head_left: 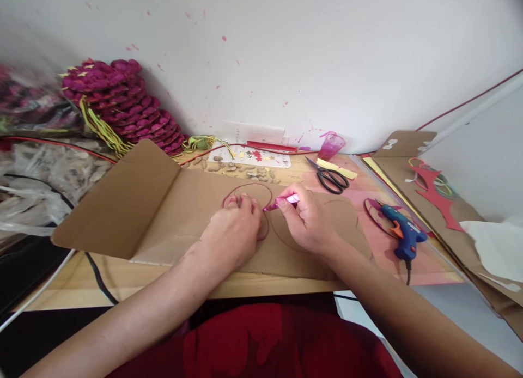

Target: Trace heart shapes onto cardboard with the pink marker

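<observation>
A purple marker (292,199) was pinched in the right hand (308,217); cardboard (183,203) was pressed, ungripped, under the half-open left hand (237,228); the circular outline (255,184) could be skewed by slipping.

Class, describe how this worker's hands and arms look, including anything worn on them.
The left hand and right hand are ungloved, with no rings, watch or bracelet visible. No sleeves show on the forearms. A red garment with darker patches appears below.

two hands (232,233) (311,219), one marker (292,199), one pair of scissors (332,178), one glue gun (407,237), one plastic cup (329,147)
</observation>
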### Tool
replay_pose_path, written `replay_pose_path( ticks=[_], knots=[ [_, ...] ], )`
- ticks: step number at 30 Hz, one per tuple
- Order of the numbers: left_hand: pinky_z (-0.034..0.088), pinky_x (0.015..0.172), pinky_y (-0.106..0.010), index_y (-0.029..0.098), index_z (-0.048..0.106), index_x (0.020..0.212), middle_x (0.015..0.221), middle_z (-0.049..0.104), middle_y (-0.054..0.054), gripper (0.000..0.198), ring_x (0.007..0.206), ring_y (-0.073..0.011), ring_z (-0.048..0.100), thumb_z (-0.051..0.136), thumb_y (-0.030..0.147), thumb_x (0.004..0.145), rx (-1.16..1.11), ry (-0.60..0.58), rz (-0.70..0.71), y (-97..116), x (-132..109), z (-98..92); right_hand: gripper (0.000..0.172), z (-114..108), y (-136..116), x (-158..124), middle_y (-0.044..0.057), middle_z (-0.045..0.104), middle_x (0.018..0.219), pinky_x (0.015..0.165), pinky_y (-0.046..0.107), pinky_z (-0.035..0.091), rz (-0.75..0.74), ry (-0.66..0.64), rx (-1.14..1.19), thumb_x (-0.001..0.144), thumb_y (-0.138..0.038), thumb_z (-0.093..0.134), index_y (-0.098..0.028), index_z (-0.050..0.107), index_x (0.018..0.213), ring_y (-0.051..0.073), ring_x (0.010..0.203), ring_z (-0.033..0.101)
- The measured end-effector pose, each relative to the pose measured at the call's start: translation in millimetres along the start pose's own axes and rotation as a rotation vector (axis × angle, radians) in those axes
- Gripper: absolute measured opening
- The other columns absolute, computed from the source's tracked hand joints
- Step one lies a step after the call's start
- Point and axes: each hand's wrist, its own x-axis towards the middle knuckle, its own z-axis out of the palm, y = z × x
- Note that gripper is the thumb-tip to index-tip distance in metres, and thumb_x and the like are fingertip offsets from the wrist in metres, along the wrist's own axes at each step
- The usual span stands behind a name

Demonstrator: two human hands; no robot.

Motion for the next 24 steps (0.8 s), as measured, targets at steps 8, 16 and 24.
replay_pose_path(
  ticks=[8, 16, 24],
  knots=[
    [0.059, 0.073, -0.040, 0.005, 0.057, 0.128, 0.116, 0.061, -0.022, 0.038, 0.109, -0.0354, 0.063, 0.042, 0.023, 0.097, 0.008, -0.046, 0.005, 1.0, -0.1, -6.1, 0.009, -6.4, -4.3, -11.8, 0.002, 0.071, 0.083, 0.070, 0.030, 0.045, -0.020, -0.037, 0.034, 0.100, -0.025, 0.051, -0.023, 0.054, 0.092, 0.016, 0.074, 0.063],
    [0.059, 0.076, -0.041, 0.006, 0.059, 0.122, 0.116, 0.061, -0.022, 0.035, 0.111, -0.0356, 0.063, 0.044, 0.024, 0.096, 0.012, -0.028, 0.003, 1.1, 0.5, -5.4, 0.010, -8.4, -7.8, -18.3, -0.001, 0.062, 0.078, 0.066, 0.029, 0.041, -0.006, -0.016, 0.019, 0.099, -0.025, 0.050, -0.022, 0.054, 0.090, 0.014, 0.068, 0.055],
    [0.059, 0.076, -0.042, 0.008, 0.061, 0.114, 0.111, 0.063, -0.019, 0.031, 0.107, -0.0348, 0.064, 0.040, 0.022, 0.096, 0.021, -0.009, 0.019, 0.1, -0.2, -4.8, 0.014, 4.2, -0.7, 6.9, -0.002, 0.061, 0.072, 0.064, 0.029, 0.038, 0.105, 0.001, -0.012, 0.100, -0.033, 0.050, -0.024, 0.051, 0.089, 0.015, 0.063, 0.054]
  ],
)
